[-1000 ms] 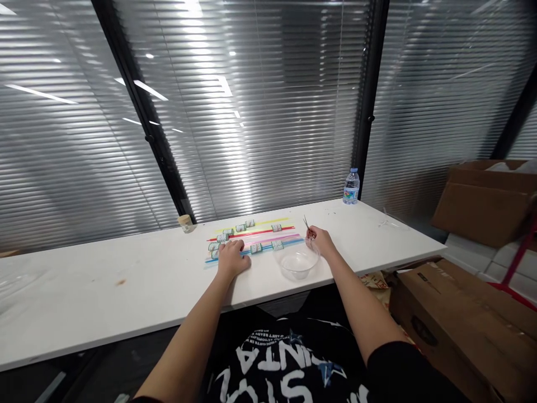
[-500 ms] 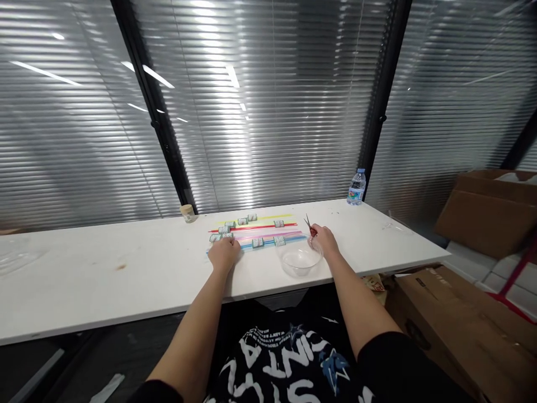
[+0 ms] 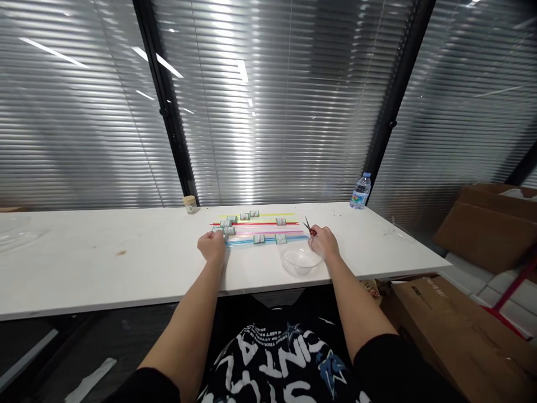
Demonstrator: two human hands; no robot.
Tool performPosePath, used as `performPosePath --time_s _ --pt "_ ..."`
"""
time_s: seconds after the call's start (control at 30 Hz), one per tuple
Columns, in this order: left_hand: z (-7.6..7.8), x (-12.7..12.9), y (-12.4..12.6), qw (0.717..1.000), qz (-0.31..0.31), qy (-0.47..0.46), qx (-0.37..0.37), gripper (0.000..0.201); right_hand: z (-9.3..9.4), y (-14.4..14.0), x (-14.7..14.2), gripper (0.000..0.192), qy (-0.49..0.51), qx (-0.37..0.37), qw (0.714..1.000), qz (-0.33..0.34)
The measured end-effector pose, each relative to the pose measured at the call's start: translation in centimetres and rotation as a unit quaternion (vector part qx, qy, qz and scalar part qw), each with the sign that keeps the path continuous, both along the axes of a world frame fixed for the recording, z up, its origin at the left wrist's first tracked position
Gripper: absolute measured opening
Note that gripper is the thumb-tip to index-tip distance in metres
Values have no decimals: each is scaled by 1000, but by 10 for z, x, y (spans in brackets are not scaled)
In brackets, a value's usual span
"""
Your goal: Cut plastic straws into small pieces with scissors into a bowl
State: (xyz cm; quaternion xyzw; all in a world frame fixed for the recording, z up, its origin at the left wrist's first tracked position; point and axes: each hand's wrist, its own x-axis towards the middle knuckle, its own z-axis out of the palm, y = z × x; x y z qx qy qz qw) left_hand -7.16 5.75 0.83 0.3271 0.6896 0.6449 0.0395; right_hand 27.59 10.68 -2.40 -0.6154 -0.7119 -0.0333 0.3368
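Observation:
My right hand (image 3: 325,242) is closed round a pair of small scissors (image 3: 309,226) with red handles. The blades point up and left, slightly apart. That hand is at the right rim of a clear plastic bowl (image 3: 301,264); whether it grips the rim is unclear. My left hand (image 3: 211,246) is closed at the left end of the blue sticks (image 3: 241,243), and what its fingers hold, if anything, is hidden. Behind the blue ones lie thin pink sticks (image 3: 268,232), red sticks (image 3: 260,224) and yellow sticks (image 3: 277,214). Several printed paper bands (image 3: 259,239) are around the bundles.
A small lidded jar (image 3: 190,205) stands at the back of the white table (image 3: 138,274), and a water bottle (image 3: 360,191) at the back right. Clear plastic (image 3: 19,235) lies far left. Cardboard boxes (image 3: 453,319) are on the right, below the table edge. Blinds rise behind.
My left hand has moved left, uncovering more of the blue sticks' left part. My right hand keeps its place by the bowl with the scissors. The view has shifted slightly.

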Motion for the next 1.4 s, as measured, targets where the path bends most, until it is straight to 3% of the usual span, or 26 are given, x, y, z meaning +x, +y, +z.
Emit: performPosePath --time_s 0.63,0.87,1.17,1.27,1.4 --pt "0 3 5 995 34 -72 61 34 4 -8 -1 17 -6 -13 1000 -11" --pt "1 2 2 999 4 -1 -44 31 4 -11 -3 14 -17 -25 999 -17" --pt "0 6 0 987 -51 86 -124 27 -3 -9 -1 18 -50 -33 998 -17" --pt "3 10 -1 969 -76 156 -175 27 2 -14 -4 17 -54 -37 998 -17" --pt "6 20 -3 894 -132 331 -270 29 6 -19 -5 16 -56 -43 997 -15"
